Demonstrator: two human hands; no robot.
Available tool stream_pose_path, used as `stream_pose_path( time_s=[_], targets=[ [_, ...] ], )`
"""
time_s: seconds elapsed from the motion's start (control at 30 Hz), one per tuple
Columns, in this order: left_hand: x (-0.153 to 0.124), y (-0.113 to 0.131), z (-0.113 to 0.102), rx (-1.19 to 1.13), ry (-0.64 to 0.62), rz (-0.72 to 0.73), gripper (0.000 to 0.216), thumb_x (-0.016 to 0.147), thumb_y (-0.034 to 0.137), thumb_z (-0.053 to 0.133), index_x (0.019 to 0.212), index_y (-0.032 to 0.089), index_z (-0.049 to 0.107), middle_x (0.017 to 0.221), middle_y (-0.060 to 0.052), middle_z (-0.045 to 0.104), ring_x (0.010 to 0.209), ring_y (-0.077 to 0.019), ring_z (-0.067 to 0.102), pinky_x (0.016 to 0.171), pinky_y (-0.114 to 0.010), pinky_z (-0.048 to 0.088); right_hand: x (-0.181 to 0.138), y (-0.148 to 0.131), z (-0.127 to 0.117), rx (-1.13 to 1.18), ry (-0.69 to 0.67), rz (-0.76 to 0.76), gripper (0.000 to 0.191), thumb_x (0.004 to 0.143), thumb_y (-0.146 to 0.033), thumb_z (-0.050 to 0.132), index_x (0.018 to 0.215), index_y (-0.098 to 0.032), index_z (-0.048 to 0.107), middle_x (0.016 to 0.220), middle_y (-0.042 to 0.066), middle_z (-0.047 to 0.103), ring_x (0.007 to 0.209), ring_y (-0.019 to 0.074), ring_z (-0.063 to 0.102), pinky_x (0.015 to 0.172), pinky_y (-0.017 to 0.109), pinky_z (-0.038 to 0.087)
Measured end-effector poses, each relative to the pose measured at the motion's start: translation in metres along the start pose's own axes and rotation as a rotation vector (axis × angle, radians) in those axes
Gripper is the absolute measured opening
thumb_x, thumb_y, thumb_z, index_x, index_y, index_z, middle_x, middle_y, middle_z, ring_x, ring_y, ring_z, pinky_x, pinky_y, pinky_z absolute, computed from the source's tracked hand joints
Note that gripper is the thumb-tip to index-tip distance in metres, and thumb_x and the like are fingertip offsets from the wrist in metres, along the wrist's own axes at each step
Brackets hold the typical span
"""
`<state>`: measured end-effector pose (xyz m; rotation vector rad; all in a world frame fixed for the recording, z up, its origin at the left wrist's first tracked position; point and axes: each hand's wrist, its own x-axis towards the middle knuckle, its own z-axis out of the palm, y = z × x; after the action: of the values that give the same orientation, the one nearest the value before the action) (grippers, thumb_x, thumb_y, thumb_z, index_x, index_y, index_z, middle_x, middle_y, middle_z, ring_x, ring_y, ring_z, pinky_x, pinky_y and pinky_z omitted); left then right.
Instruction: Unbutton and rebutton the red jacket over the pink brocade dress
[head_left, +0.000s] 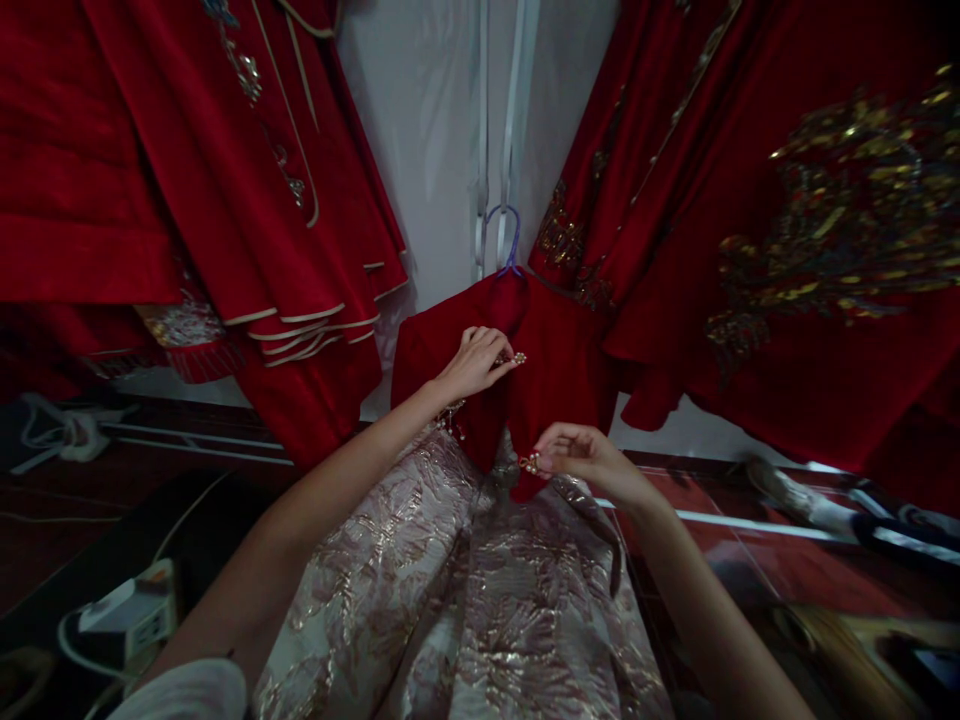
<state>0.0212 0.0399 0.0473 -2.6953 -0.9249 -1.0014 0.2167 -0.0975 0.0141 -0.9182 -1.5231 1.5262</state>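
A short red jacket (559,350) hangs in front of me from a purple hanger (514,225). Its front edges part in the middle. My left hand (476,362) lies over the upper front of the jacket and pinches a small beaded gold clasp (520,358). Lower down, my right hand (589,458) pinches another small gold beaded ornament (530,463) at the jacket's lower front edge. Below both hands spreads a shiny silver-pink brocade skirt (525,590). A beaded trim (451,418) dangles beneath my left wrist.
Red embroidered garments (225,200) hang on the left, and more with gold sequins (847,220) on the right. White straps (495,110) hold the hanger against a pale wall. A white power strip (142,610) with cables lies at lower left. A person's shoe (780,490) shows at right.
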Motion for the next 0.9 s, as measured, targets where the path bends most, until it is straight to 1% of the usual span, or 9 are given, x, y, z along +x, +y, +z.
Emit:
stream_pose_path(
  time_s=[0.13,0.23,0.3,0.4,0.5,0.57,0.7,0.8,0.9],
  targets=[
    [-0.004,-0.002,-0.003,-0.116,0.003,-0.010,0.018,0.086,0.036,0.050,0.093,0.021,0.056,0.093,-0.003,0.061,0.095,-0.0182,0.051,0.100,-0.038,0.023,-0.001,-0.005,0.020,0.062,0.002,-0.038,0.020,0.066,-0.032,0.074,0.081,-0.021,0.065,0.075,0.001,0.067,0.068,0.0133,0.062,0.068,0.029,0.052],
    [-0.006,-0.006,-0.002,-0.172,-0.001,-0.003,0.015,0.086,0.033,0.051,0.094,0.021,0.056,0.093,-0.002,0.061,0.095,-0.0170,0.052,0.106,-0.039,0.017,0.004,-0.002,0.034,0.101,-0.001,-0.057,0.019,0.070,-0.032,0.072,0.085,-0.022,0.065,0.082,0.001,0.068,0.073,0.0126,0.063,0.072,0.029,0.052],
    [-0.006,-0.009,0.001,-0.172,-0.011,0.008,0.014,0.086,0.031,0.050,0.095,0.021,0.056,0.093,-0.002,0.061,0.095,-0.0170,0.053,0.109,-0.041,0.015,0.009,0.002,0.040,0.098,0.020,-0.050,0.021,0.071,-0.033,0.071,0.087,-0.022,0.065,0.086,0.002,0.068,0.076,0.0131,0.063,0.075,0.031,0.052],
    [-0.002,-0.013,0.004,-0.138,-0.012,0.031,0.013,0.087,0.028,0.046,0.095,0.021,0.054,0.093,-0.003,0.059,0.095,-0.0177,0.053,0.110,-0.043,0.017,0.016,0.008,0.042,0.051,0.086,-0.053,0.032,0.070,-0.035,0.072,0.097,-0.021,0.062,0.092,0.004,0.067,0.086,0.0150,0.063,0.086,0.034,0.049],
    [0.002,-0.015,0.006,-0.121,0.013,0.052,0.014,0.088,0.025,0.043,0.096,0.020,0.052,0.092,-0.004,0.058,0.093,-0.0182,0.053,0.110,-0.045,0.019,0.017,0.009,0.040,0.018,0.123,-0.075,0.042,0.071,-0.037,0.070,0.108,-0.022,0.057,0.105,0.007,0.063,0.101,0.0161,0.059,0.099,0.036,0.042],
    [0.004,-0.016,0.006,-0.141,0.016,0.050,0.013,0.087,0.025,0.043,0.096,0.020,0.052,0.091,-0.004,0.057,0.092,-0.0185,0.053,0.110,-0.047,0.019,0.016,0.008,0.038,0.013,0.119,-0.087,0.042,0.074,-0.038,0.068,0.110,-0.022,0.055,0.109,0.007,0.062,0.103,0.0165,0.058,0.101,0.037,0.040],
    [0.003,-0.015,0.006,-0.206,0.028,0.029,0.010,0.086,0.025,0.045,0.089,0.022,0.054,0.081,-0.003,0.056,0.087,-0.0188,0.053,0.111,-0.048,0.017,0.021,0.008,0.030,-0.016,0.140,-0.118,0.039,0.074,-0.040,0.067,0.108,-0.023,0.055,0.106,0.008,0.063,0.103,0.0181,0.058,0.099,0.040,0.042],
    [0.001,-0.012,0.005,-0.239,0.084,0.017,0.011,0.086,0.026,0.046,0.083,0.022,0.055,0.074,-0.002,0.054,0.081,-0.0178,0.052,0.111,-0.045,0.018,0.039,0.003,0.025,-0.063,0.248,-0.167,0.041,0.069,-0.042,0.070,0.102,-0.022,0.055,0.111,0.008,0.060,0.108,0.0202,0.055,0.103,0.042,0.038],
    [-0.001,-0.010,0.003,-0.245,0.104,-0.006,0.013,0.086,0.031,0.046,0.085,0.021,0.055,0.079,-0.003,0.057,0.082,-0.0176,0.053,0.108,-0.041,0.022,0.066,-0.013,0.025,-0.086,0.418,-0.310,0.047,0.069,-0.046,0.069,0.107,-0.024,0.052,0.127,0.007,0.051,0.123,0.0201,0.044,0.110,0.040,0.029]
  ],
)
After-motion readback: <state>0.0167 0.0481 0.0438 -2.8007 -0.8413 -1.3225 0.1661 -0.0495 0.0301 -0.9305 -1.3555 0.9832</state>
